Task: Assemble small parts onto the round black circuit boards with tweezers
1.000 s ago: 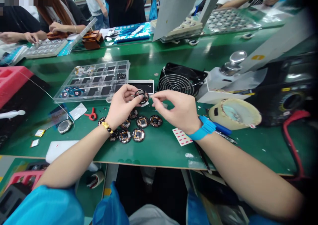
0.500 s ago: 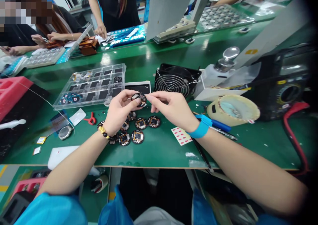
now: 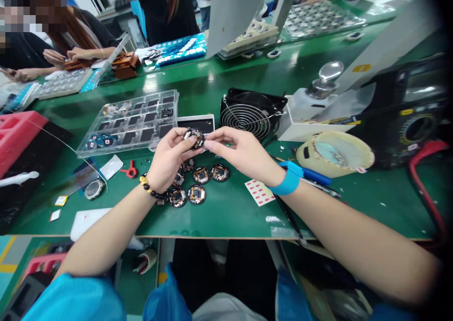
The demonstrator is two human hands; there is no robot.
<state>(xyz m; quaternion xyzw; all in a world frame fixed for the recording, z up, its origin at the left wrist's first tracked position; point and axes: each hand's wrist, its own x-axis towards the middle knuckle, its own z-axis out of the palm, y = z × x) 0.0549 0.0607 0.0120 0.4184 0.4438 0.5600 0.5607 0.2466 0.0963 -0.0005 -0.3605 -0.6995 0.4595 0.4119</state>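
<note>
My left hand (image 3: pixel 170 158) grips a small round black circuit module (image 3: pixel 194 137) between thumb and fingers, held just above the green table (image 3: pixel 230 212). The fingertips of my right hand (image 3: pixel 244 153) are pinched and touch the module's right edge; what they pinch, if anything, is too small to see. Several more round modules (image 3: pixel 198 184) lie on the table right below my hands. A blue strap sits on my right wrist and a bead bracelet on my left.
A clear compartment tray (image 3: pixel 134 120) lies behind my left hand, a black fan (image 3: pixel 249 113) behind my right. A tape roll (image 3: pixel 334 156), red-dotted sticker sheet (image 3: pixel 260 192), red clip (image 3: pixel 129 170), and black machine (image 3: pixel 406 118) surround. Other people work at the far side.
My right fingertips closed in from a small gap to touch the module. Both hands drifted slightly left and up in view.
</note>
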